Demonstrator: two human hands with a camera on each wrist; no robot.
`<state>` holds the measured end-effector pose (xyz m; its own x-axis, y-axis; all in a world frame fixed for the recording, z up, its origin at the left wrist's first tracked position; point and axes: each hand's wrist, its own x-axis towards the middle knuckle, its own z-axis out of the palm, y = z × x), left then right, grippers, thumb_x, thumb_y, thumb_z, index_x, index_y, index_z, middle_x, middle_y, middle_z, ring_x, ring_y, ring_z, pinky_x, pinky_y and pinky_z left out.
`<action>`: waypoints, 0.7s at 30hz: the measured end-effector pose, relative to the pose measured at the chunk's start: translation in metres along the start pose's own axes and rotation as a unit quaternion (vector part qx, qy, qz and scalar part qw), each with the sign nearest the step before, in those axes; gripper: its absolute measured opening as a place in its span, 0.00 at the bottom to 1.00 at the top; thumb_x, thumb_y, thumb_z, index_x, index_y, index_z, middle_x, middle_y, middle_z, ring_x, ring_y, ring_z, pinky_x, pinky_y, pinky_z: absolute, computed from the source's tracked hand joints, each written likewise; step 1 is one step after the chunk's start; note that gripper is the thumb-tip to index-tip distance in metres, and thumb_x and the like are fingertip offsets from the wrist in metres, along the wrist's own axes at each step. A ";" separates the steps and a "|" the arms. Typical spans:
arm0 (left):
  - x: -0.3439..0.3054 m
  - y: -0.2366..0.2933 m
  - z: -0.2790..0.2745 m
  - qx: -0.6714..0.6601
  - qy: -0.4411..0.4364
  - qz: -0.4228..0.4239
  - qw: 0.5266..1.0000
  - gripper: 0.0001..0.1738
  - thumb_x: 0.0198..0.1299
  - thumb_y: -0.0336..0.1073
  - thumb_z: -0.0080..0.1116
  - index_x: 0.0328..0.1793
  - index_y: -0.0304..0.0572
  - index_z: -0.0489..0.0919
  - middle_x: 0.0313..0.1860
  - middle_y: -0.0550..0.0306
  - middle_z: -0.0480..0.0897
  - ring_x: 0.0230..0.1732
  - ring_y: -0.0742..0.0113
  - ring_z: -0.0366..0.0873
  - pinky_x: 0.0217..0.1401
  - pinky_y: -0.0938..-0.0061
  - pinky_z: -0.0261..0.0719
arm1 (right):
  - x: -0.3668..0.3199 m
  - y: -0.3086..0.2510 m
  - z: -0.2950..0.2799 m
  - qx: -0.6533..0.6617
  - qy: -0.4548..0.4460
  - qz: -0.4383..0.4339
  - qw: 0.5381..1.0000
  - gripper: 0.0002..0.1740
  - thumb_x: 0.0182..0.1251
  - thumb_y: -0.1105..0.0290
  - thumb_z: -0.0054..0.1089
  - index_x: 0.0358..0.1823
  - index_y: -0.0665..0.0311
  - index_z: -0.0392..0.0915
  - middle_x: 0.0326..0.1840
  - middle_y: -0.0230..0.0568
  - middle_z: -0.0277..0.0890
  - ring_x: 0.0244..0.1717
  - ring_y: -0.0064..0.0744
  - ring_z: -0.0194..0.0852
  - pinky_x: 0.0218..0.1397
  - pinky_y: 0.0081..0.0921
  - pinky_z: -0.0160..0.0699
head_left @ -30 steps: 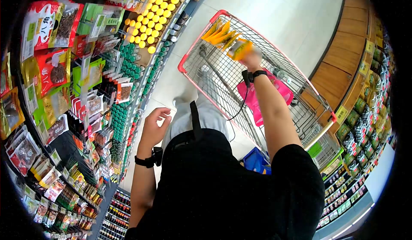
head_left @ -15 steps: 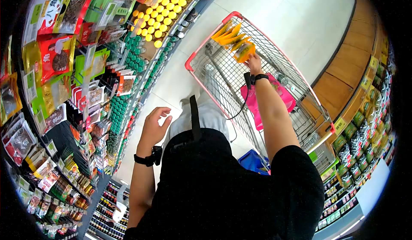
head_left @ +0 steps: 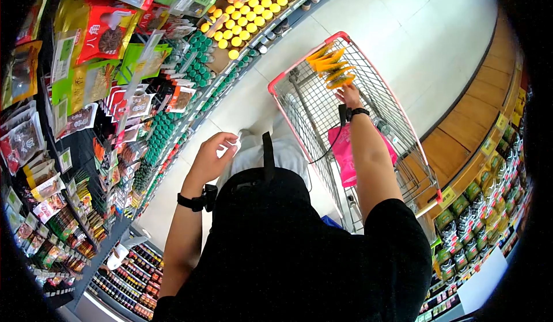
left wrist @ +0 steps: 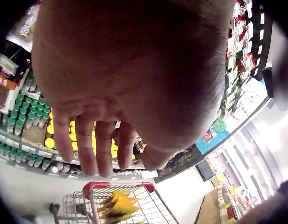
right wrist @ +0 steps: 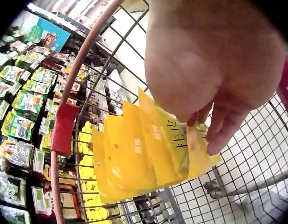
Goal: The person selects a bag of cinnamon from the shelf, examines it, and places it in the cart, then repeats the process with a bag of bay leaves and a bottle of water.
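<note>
Right wrist view: the right grip [right wrist: 214, 60] pinches the end yellow packet [right wrist: 198, 156] at its fingertips.

The head camera looks down from above onto the shopping cart [head_left: 306, 59]; the wrist cameras face outward, very close along the left hand [left wrist: 130, 84] and right hand [right wrist: 214, 60]. All share the yellow packets [head_left: 330, 67], nearest at right wrist.

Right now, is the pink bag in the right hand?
No, the right hand pinches a yellow packet; the pink bag lies separately in the cart.
</note>
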<state>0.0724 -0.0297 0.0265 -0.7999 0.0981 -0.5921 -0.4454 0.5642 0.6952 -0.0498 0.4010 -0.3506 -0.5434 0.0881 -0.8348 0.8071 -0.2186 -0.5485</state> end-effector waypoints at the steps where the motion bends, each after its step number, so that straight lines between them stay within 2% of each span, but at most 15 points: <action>1: 0.001 0.000 -0.003 0.004 0.004 -0.001 1.000 0.14 0.66 0.31 0.62 0.57 0.40 0.80 0.49 0.57 0.86 0.47 0.67 0.82 0.52 0.70 0.80 | 0.002 0.000 0.000 -0.042 0.021 -0.006 0.999 0.18 0.78 0.62 0.54 0.62 0.63 0.72 0.56 0.39 0.76 0.54 0.35 0.77 0.53 0.37 0.88; 3: 0.000 -0.002 -0.007 0.011 0.010 -0.006 1.000 0.14 0.67 0.31 0.62 0.57 0.40 0.80 0.49 0.56 0.86 0.48 0.68 0.82 0.52 0.70 0.80 | 0.003 -0.002 0.000 -0.080 0.034 -0.013 0.996 0.17 0.76 0.61 0.59 0.59 0.62 0.74 0.48 0.34 0.76 0.48 0.30 0.76 0.48 0.32 0.89; 6: -0.001 -0.003 -0.007 0.012 0.008 -0.008 1.000 0.14 0.68 0.31 0.61 0.58 0.40 0.80 0.50 0.56 0.86 0.48 0.68 0.82 0.53 0.70 0.80 | -0.002 -0.009 0.000 -0.081 0.012 -0.007 0.997 0.20 0.76 0.61 0.59 0.62 0.63 0.73 0.52 0.35 0.75 0.51 0.31 0.76 0.50 0.33 0.88; 8: -0.002 -0.003 -0.004 0.006 0.000 -0.006 1.000 0.14 0.68 0.32 0.61 0.58 0.40 0.80 0.50 0.56 0.86 0.49 0.67 0.82 0.53 0.70 0.80 | -0.008 -0.013 0.000 -0.085 0.014 -0.024 0.996 0.23 0.76 0.61 0.59 0.66 0.64 0.74 0.60 0.43 0.76 0.56 0.40 0.77 0.51 0.39 0.87; 10: -0.002 -0.003 -0.004 -0.001 -0.008 -0.001 1.000 0.14 0.68 0.32 0.61 0.58 0.40 0.80 0.51 0.56 0.86 0.49 0.67 0.83 0.54 0.70 0.80 | -0.012 -0.016 0.002 -0.070 0.018 -0.013 0.997 0.22 0.76 0.63 0.57 0.66 0.64 0.74 0.59 0.41 0.76 0.55 0.40 0.77 0.50 0.39 0.88; 11: -0.002 -0.007 -0.003 -0.015 -0.002 -0.010 1.000 0.16 0.67 0.38 0.63 0.57 0.39 0.81 0.50 0.54 0.86 0.50 0.64 0.84 0.55 0.66 0.79 | -0.016 -0.018 0.001 -0.073 0.019 -0.008 0.997 0.23 0.76 0.64 0.56 0.68 0.64 0.73 0.61 0.41 0.76 0.55 0.41 0.77 0.51 0.39 0.87; 12: 0.001 -0.013 0.002 -0.032 -0.010 0.006 0.999 0.16 0.67 0.37 0.63 0.58 0.40 0.80 0.51 0.55 0.86 0.50 0.65 0.83 0.56 0.67 0.79 | -0.022 -0.023 0.003 -0.076 0.016 -0.005 0.997 0.23 0.77 0.65 0.54 0.70 0.64 0.71 0.63 0.42 0.75 0.55 0.41 0.77 0.52 0.40 0.87; 13: 0.003 -0.021 0.007 -0.043 -0.010 0.017 0.999 0.15 0.68 0.36 0.63 0.58 0.40 0.80 0.52 0.56 0.86 0.51 0.67 0.83 0.56 0.68 0.80 | -0.013 -0.015 -0.010 -0.059 -0.016 -0.002 0.998 0.24 0.79 0.67 0.49 0.73 0.61 0.66 0.71 0.44 0.69 0.59 0.42 0.77 0.61 0.42 0.84; 14: 0.003 -0.028 0.004 -0.046 0.000 0.023 0.999 0.15 0.68 0.35 0.62 0.59 0.41 0.80 0.53 0.57 0.86 0.51 0.68 0.82 0.56 0.69 0.80 | 0.007 0.000 -0.031 -0.074 -0.064 -0.020 0.995 0.30 0.78 0.61 0.50 0.77 0.62 0.60 0.74 0.43 0.66 0.66 0.47 0.72 0.66 0.46 0.79; 16: 0.007 -0.042 0.007 -0.067 0.004 0.066 0.996 0.16 0.66 0.36 0.65 0.59 0.42 0.81 0.52 0.58 0.85 0.53 0.68 0.82 0.60 0.69 0.79 | 0.016 0.003 -0.049 -0.040 -0.102 0.005 0.994 0.30 0.79 0.58 0.50 0.77 0.59 0.60 0.75 0.42 0.65 0.66 0.49 0.73 0.70 0.46 0.77; 17: 0.010 -0.052 0.011 -0.132 -0.008 0.048 0.990 0.17 0.66 0.37 0.66 0.58 0.41 0.81 0.52 0.57 0.85 0.53 0.67 0.82 0.61 0.68 0.79 | 0.045 0.022 -0.073 -0.027 -0.107 0.011 0.994 0.30 0.80 0.59 0.49 0.79 0.57 0.58 0.76 0.43 0.63 0.66 0.47 0.74 0.70 0.45 0.77; 18: 0.011 -0.047 0.009 -0.131 -0.006 0.047 0.990 0.17 0.66 0.38 0.66 0.57 0.40 0.80 0.51 0.56 0.85 0.54 0.66 0.82 0.62 0.67 0.79 | 0.053 0.024 -0.084 -0.052 -0.104 0.012 0.993 0.26 0.77 0.62 0.54 0.74 0.54 0.66 0.64 0.33 0.74 0.61 0.37 0.78 0.58 0.38 0.84; 19: 0.012 -0.049 0.008 -0.085 0.021 0.078 0.993 0.17 0.65 0.38 0.66 0.57 0.39 0.80 0.49 0.54 0.84 0.53 0.64 0.82 0.60 0.65 0.80 | 0.064 0.033 -0.098 -0.059 -0.111 -0.019 0.992 0.27 0.75 0.60 0.57 0.73 0.54 0.67 0.64 0.32 0.74 0.59 0.36 0.79 0.54 0.36 0.84; 20: 0.010 -0.047 0.001 -0.039 0.046 0.111 0.992 0.17 0.64 0.37 0.65 0.56 0.39 0.80 0.48 0.51 0.84 0.52 0.60 0.83 0.58 0.64 0.80 | 0.080 0.034 -0.106 -0.077 -0.127 0.007 0.989 0.27 0.75 0.57 0.57 0.72 0.52 0.69 0.66 0.30 0.75 0.58 0.34 0.78 0.54 0.34 0.82; 21: 0.009 -0.050 -0.002 -0.015 0.065 0.135 0.989 0.16 0.64 0.38 0.65 0.55 0.39 0.80 0.48 0.49 0.83 0.50 0.55 0.82 0.56 0.62 0.80 | 0.072 0.039 -0.101 -0.036 -0.117 -0.031 0.992 0.26 0.76 0.54 0.56 0.72 0.49 0.69 0.66 0.27 0.76 0.56 0.34 0.78 0.58 0.34 0.80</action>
<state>0.0861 -0.0589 -0.0127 -0.9354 0.1339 -0.3271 -0.2187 0.5078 0.8332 -0.0343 0.4967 -0.4372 -0.6243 -0.1313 -0.7701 0.7804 -0.1492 -0.6072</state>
